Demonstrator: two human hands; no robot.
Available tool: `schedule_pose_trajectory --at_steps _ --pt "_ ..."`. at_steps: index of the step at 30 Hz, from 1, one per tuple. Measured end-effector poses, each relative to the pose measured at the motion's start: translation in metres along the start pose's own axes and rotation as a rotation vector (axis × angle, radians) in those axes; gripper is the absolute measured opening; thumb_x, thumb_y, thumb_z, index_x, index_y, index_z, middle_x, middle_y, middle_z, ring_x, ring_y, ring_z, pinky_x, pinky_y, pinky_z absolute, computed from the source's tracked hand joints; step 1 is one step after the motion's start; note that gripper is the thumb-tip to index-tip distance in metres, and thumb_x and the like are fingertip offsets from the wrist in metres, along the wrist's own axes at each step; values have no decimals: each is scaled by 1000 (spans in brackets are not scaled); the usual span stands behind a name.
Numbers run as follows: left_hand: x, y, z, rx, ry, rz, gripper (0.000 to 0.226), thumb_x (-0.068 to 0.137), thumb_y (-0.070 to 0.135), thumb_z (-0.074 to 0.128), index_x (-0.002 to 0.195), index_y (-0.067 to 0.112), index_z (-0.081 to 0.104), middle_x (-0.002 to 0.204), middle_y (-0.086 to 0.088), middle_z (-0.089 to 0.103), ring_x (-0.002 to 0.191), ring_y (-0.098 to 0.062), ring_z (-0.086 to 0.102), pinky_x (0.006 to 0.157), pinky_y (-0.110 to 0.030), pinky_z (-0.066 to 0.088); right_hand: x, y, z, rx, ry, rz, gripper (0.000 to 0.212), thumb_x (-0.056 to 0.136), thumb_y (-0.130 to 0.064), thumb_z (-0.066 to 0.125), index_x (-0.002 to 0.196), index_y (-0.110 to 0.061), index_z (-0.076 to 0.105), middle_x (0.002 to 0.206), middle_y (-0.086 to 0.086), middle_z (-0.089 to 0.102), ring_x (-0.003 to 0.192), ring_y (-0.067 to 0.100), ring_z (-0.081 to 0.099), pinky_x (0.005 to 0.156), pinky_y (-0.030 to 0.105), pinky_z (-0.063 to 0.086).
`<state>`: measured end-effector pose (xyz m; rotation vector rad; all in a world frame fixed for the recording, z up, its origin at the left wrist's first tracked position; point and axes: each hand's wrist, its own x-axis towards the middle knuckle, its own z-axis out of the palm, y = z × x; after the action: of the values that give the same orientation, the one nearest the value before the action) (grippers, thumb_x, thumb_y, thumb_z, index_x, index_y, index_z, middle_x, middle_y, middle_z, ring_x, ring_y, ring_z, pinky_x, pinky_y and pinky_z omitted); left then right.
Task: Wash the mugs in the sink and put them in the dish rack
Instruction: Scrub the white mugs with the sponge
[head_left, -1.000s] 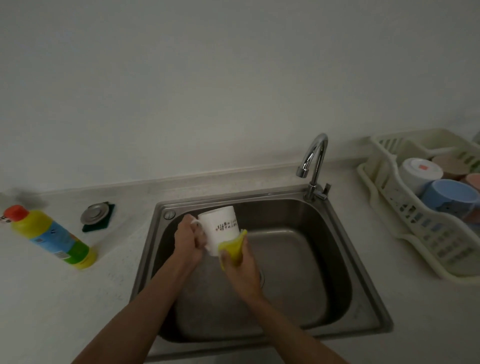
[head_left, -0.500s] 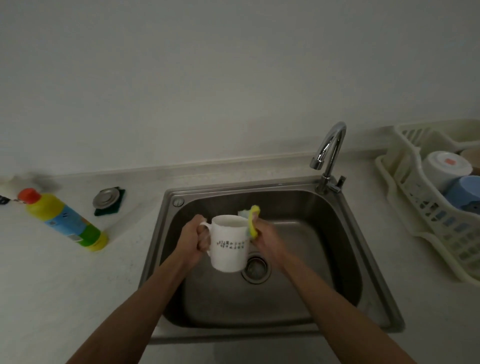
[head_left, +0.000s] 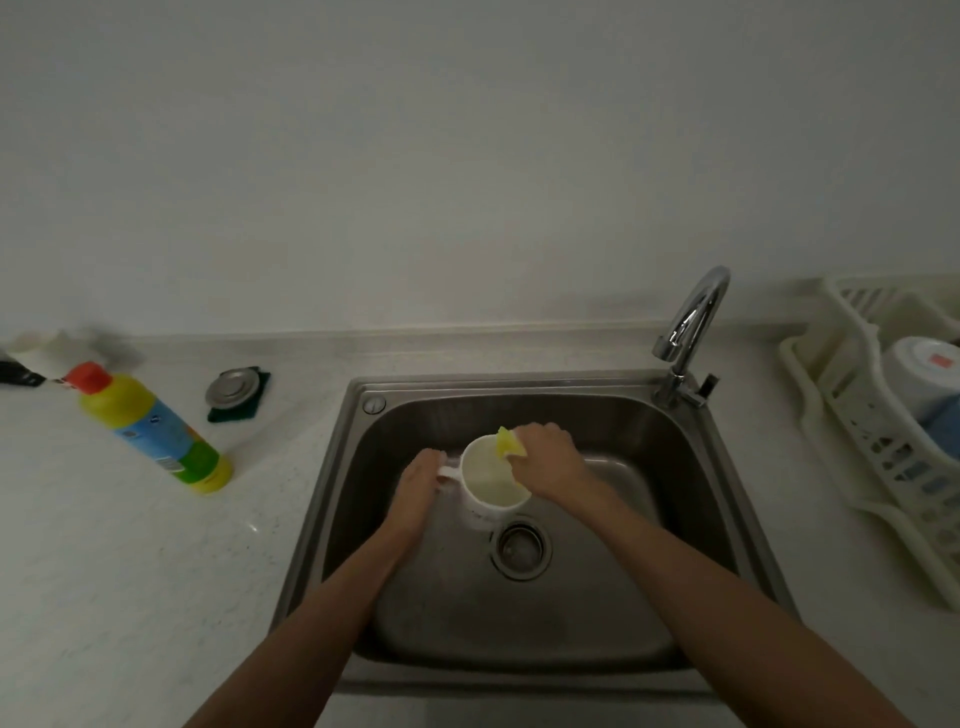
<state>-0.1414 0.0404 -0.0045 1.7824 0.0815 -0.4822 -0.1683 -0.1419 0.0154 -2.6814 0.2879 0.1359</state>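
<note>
The left hand has its grip curled round the handle of the white mug, held over the sink. The right hand's grip pinches a yellow sponge at the mug's far rim. Half a second ago the mug's printed side faced the camera; now its mouth does. At the desk's right edge, the dish rack holds an upturned white cup and a blue one. The bottle's label is unreadable.
</note>
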Motion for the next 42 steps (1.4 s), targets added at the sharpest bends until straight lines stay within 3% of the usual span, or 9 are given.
schedule_pose_trajectory --at_steps 2,6,12,16,22,28,33,37,42 --pt "-1 -10 3 -34 -68 -216 34 100 35 36 108 9 57 97 -14 59 85 -24 56 68 -34 49 -2 0 0 -125 52 -67 26 88 -13 48 111 -12 61 102 14 66 93 32 61 75 36 46" --pt "-5 -11 4 -195 -396 -560 27 94 23 29 81 13 51 60 0 50 50 -10 50 43 -16 33 -4 10 4 -112 7 -114 27 94 -16 49 121 -15 57 107 11 65 96 28 62 79 36 53" --pt "4 -8 -3 63 -321 -187 27 90 6 34 71 8 54 53 -3 51 43 -11 43 40 -17 26 -23 21 0 406 -244 -193 44 99 -28 51 141 -14 46 125 3 60 112 21 59 97 32 47" --pt "2 0 -2 211 -407 -25 26 86 3 39 68 8 57 57 -8 56 46 -16 50 39 -20 33 -14 9 10 190 -205 -310 65 102 -36 41 154 -13 9 159 -7 5 145 9 5 116 20 6" --pt "9 5 -5 367 -455 104 24 89 19 46 71 7 57 55 -6 57 42 -13 52 37 -20 37 -21 6 26 -95 -64 -624 63 100 -31 45 153 -8 19 160 1 2 146 14 -10 114 19 -14" --pt "9 3 3 395 -446 130 25 94 14 39 75 12 56 59 -8 55 45 -14 47 39 -22 35 4 0 14 -112 -77 -507 65 100 -32 45 153 -9 17 162 5 3 148 17 -6 122 32 0" --pt "9 -8 7 422 -405 118 31 97 18 43 68 16 54 54 -3 53 43 -11 47 36 -20 34 -29 2 37 -77 -61 -567 54 99 -21 44 150 -7 29 160 10 18 149 20 0 111 20 -19" --pt "23 -9 3 440 -323 144 29 96 16 43 72 10 58 53 -2 59 45 -15 55 38 -24 40 -16 -1 34 -135 44 -504 57 103 -36 18 150 -4 27 159 14 18 149 25 6 111 23 -20" --pt "15 0 6 526 -356 173 28 101 26 39 88 6 55 63 -4 61 50 -9 57 41 -23 43 -16 -6 39 -112 24 -432 77 97 -49 -3 150 0 24 159 18 13 149 31 6 122 44 8"
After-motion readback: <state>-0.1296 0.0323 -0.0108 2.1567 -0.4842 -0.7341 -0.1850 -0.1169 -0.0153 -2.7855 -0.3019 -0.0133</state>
